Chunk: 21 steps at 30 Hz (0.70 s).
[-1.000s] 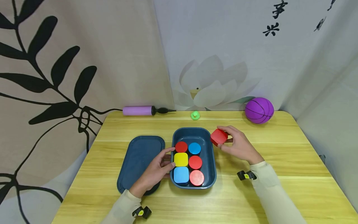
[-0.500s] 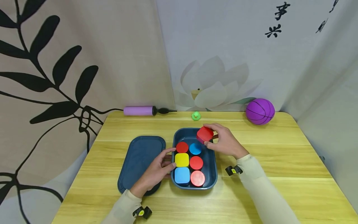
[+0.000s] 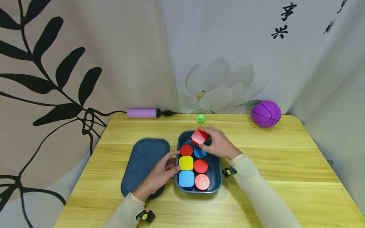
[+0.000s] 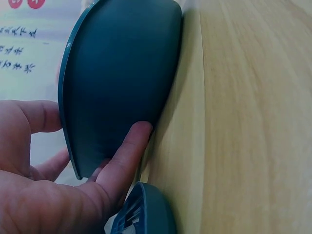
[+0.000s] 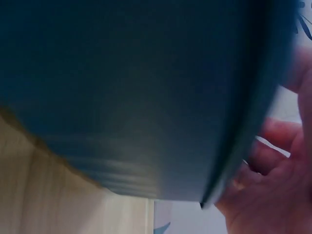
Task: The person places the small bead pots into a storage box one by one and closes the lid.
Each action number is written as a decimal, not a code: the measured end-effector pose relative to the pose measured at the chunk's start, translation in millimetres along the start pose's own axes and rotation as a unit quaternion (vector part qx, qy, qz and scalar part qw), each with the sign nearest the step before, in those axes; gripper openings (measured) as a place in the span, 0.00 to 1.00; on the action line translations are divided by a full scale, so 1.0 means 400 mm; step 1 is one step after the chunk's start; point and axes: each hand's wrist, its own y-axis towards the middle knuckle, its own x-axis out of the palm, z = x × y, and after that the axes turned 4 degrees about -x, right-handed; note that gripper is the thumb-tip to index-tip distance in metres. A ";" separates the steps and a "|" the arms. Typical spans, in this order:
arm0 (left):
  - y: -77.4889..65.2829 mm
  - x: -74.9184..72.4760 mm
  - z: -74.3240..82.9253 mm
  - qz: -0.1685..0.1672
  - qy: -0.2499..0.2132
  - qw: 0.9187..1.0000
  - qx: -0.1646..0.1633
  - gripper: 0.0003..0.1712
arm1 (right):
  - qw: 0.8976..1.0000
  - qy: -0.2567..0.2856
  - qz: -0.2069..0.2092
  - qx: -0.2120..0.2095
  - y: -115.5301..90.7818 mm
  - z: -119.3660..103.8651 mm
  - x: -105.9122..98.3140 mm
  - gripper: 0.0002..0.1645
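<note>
Over the far end of the dark blue box (image 3: 217, 177), my right hand (image 3: 218, 144) holds a red block (image 3: 199, 137) with rounded corners, tilted between thumb and fingers. My left hand (image 3: 159, 175) grips the box's left wall, thumb and index finger at the rim; in the left wrist view, another fingertip presses the outer wall (image 4: 122, 73). Inside the box stand a red round block (image 3: 186, 150), a partly covered blue round one (image 3: 200, 153), a yellow square one (image 3: 186, 163), a light blue square one (image 3: 186, 179) and two more red round blocks (image 3: 201, 166).
A dark blue lid (image 3: 142, 164) lies left of the box, partly under my left forearm. Along the table's back edge are a purple pump (image 3: 142, 113), a small green toy (image 3: 201, 118) and a purple ball (image 3: 266, 114). A printed curtain hangs behind.
My right hand has carried the red block leftward from beyond the box's right rim to over its far end. The left hand stays at the left wall.
</note>
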 end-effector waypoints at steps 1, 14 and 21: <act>0.000 0.000 0.000 0.000 0.000 1.000 0.000 0.35 | 1.000 -0.003 -0.001 -0.003 0.003 0.000 0.004 0.43; 0.001 0.007 0.003 0.004 -0.001 1.000 -0.007 0.35 | 1.000 -0.018 -0.011 -0.022 0.022 0.011 0.032 0.41; 0.005 0.003 0.003 0.003 0.001 1.000 -0.002 0.35 | 0.997 -0.059 -0.033 -0.039 0.026 0.005 0.036 0.33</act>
